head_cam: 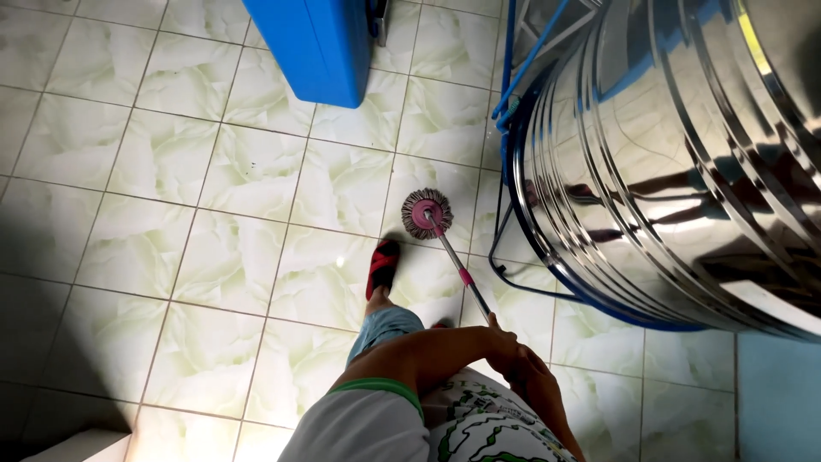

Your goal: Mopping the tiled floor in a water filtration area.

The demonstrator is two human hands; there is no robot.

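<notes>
Currently:
hands: our left hand and right hand both clenched on mop handle
mop head: on floor tiles, left of steel tank

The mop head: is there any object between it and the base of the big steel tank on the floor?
Nothing visible lies between. The mop head rests on bare tile, and only open floor separates it from the steel tank and the blue hose at its base. Both hands grip the mop handle.
</notes>
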